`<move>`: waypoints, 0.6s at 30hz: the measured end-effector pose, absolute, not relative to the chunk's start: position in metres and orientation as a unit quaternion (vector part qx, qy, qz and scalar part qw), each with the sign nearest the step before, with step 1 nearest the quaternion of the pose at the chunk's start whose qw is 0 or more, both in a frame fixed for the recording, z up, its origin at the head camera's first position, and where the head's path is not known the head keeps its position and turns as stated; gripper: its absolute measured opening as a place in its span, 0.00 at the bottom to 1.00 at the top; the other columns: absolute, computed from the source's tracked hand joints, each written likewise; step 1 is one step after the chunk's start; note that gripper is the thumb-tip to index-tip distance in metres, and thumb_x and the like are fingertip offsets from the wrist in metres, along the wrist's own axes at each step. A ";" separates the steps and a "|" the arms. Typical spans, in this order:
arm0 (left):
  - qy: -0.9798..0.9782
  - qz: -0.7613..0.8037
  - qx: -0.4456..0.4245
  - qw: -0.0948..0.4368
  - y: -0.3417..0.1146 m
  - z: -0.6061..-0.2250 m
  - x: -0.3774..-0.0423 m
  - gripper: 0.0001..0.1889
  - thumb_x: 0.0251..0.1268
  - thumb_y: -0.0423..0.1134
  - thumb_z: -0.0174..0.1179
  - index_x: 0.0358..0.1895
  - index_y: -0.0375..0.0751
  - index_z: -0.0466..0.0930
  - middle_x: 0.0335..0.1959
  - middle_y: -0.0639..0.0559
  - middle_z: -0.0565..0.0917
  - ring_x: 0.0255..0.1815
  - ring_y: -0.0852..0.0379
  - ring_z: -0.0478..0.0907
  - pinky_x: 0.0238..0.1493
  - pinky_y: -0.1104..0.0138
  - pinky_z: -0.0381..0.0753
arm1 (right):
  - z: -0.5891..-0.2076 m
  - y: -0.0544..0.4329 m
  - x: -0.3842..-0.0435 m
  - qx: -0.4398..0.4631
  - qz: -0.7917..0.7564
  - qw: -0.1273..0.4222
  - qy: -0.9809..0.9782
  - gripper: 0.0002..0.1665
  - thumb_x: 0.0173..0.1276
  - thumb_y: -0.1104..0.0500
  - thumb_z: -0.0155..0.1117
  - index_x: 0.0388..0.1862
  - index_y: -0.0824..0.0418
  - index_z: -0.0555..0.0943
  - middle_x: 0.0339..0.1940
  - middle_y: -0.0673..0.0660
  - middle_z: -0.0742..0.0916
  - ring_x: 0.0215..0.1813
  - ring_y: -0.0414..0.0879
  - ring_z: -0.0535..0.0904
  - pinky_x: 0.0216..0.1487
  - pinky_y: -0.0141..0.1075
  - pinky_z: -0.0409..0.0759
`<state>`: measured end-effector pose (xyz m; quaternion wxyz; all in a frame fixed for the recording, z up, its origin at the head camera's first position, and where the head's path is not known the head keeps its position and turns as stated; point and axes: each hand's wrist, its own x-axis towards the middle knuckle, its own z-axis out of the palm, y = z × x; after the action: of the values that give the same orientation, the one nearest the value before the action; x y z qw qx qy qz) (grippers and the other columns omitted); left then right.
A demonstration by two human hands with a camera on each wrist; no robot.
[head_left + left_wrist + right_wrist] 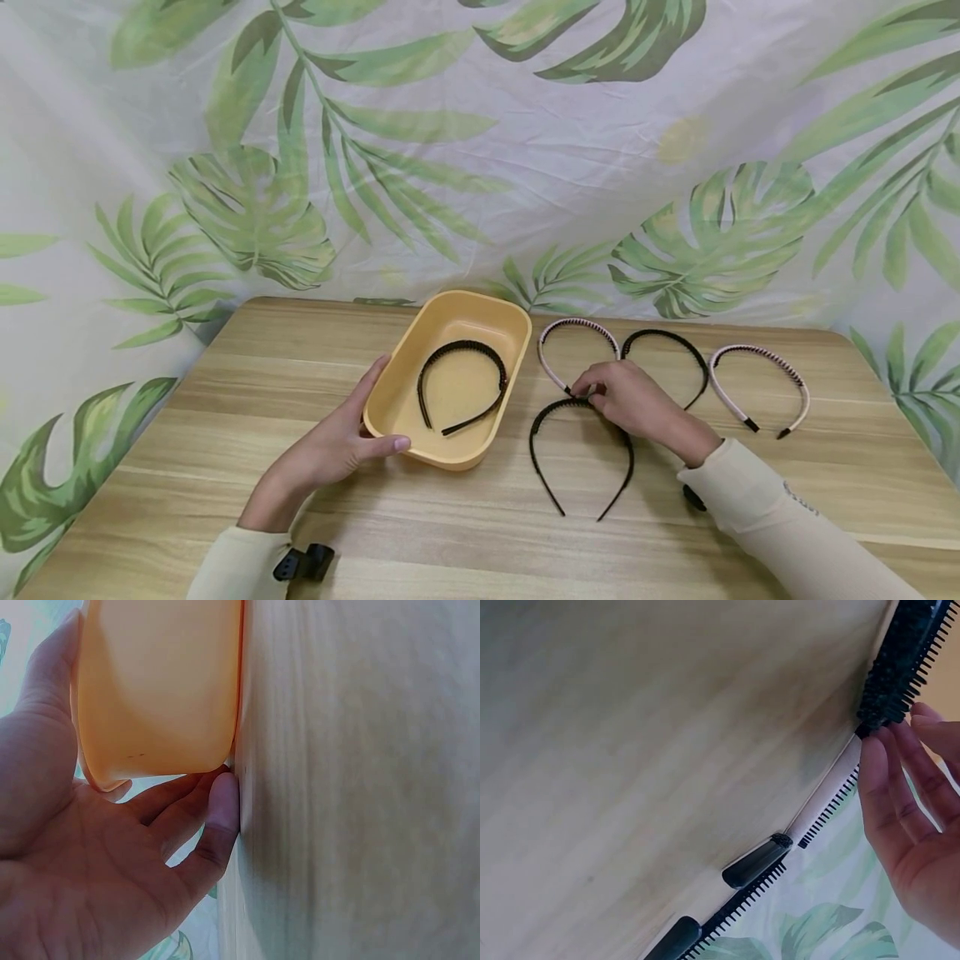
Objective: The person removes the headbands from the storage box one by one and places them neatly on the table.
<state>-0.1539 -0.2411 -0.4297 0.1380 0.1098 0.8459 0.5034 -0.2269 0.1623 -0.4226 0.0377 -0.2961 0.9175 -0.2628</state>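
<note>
1. One black headband (pixel 557 407) is the piece being handled; it lies on the table right of the tray, its arch towards the backdrop and both tips towards the person.
2. The right hand (pixel 633 402) is narrow, fingertips and thumb drawn together at the crown of that headband; whether the pinch has fully closed, the pictures do not tell. A hold at the crown seems sound, since both legs would hang evenly.
3. Just beyond that crown is one tip of a pink headband (pixel 581 322). Whether they touch is unclear, so the fingers would do well to take the black band alone and raise it straight up, lest the teeth snag.
4. The left hand (pixel 333 446) holds the yellow tray (pixel 457 392) at its near left corner, thumb over the rim and other fingers along the side. Light, steady pressure should suffice to keep it still.
5. Inside the tray lies another black headband (pixel 468 345), arch away from the person.
6. Behind the right hand is a further black headband (pixel 663 333), and right of it another pink one (pixel 767 354); a low forearm could brush them.
7. Everything rests on a wood-grain table (pixel 225 417) before a leaf-patterned backdrop (pixel 540 150).
</note>
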 end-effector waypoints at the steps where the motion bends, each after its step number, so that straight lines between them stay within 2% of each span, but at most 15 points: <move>1: 0.846 0.503 0.111 0.137 -0.241 -0.429 -0.154 0.62 0.66 0.43 0.74 0.87 0.57 0.30 0.86 0.32 0.48 0.71 0.38 0.74 0.65 0.62 0.76 | -0.422 0.162 -0.227 -0.297 -0.261 0.036 0.918 0.16 0.65 0.77 0.65 0.43 0.62 0.92 0.40 0.56 0.93 0.38 0.44 0.85 0.41 0.39 0.83; 7: 0.848 0.500 0.110 0.133 -0.240 -0.427 -0.152 0.62 0.66 0.43 0.74 0.87 0.56 0.30 0.86 0.31 0.48 0.72 0.38 0.73 0.68 0.52 0.74 | -0.413 0.159 -0.227 -0.289 -0.258 0.025 0.922 0.13 0.67 0.74 0.66 0.44 0.63 0.91 0.43 0.58 0.93 0.37 0.45 0.85 0.40 0.41 0.83; 18: 0.848 0.500 0.106 0.140 -0.239 -0.426 -0.153 0.63 0.66 0.43 0.74 0.87 0.57 0.29 0.86 0.31 0.47 0.72 0.38 0.73 0.68 0.52 0.74 | -0.400 0.150 -0.226 -0.282 -0.270 -0.014 0.921 0.10 0.68 0.71 0.66 0.45 0.65 0.90 0.42 0.60 0.92 0.39 0.48 0.86 0.42 0.43 0.84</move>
<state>-0.1525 -0.2393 -0.4257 0.1402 0.1058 0.8478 0.5004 -0.2265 0.1497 -0.3995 -0.0137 -0.2820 0.9207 -0.2695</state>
